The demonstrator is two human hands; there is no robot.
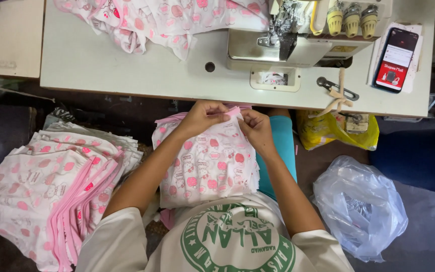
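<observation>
Left hand (202, 117) and right hand (256, 128) each pinching the pink edge of a printed fabric piece (210, 163) on the lap, fingers narrow, sewing machine (298, 35) beyond, stacked pieces (51, 186) alongside

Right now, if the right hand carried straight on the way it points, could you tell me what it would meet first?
The right hand points up and left, so it would likely meet the left hand first, at the pink edge both pinch; depth is hard to judge.

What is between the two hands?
In the head view, a pink fabric edge of the printed cloth piece stretches between the left hand and right hand.
</observation>
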